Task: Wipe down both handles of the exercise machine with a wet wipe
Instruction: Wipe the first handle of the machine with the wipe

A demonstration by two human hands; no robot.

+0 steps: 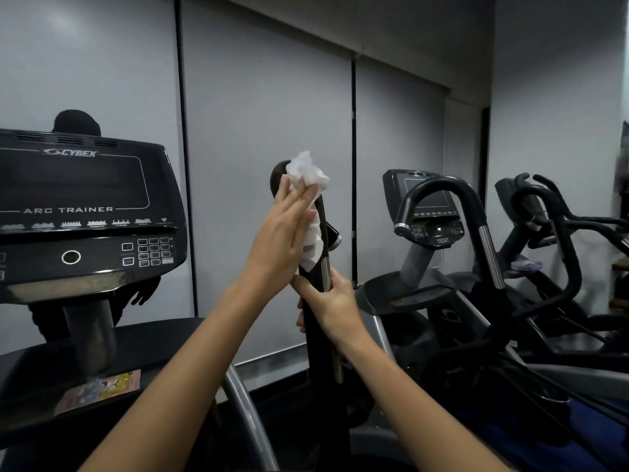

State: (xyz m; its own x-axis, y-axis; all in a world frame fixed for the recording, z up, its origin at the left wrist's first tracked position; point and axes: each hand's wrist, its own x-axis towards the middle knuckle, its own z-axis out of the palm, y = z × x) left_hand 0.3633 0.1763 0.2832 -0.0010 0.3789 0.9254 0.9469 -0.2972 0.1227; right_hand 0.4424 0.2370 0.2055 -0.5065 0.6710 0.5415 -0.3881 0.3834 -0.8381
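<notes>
— What does the person wear on the arms?

— Nothing that shows. Both forearms are bare from the lower edge of the frame up to the wrists, with no sleeve in view.

— And on the hands?

— The left hand (284,229) and the right hand (332,306) are bare: no gloves, rings or watch visible.

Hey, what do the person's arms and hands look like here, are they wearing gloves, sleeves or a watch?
Both arms are bare as far as the picture shows, with no sleeves in view. The left hand and the right hand wear no gloves. No watch, bracelet or ring shows on either wrist or on the fingers that can be seen.
</notes>
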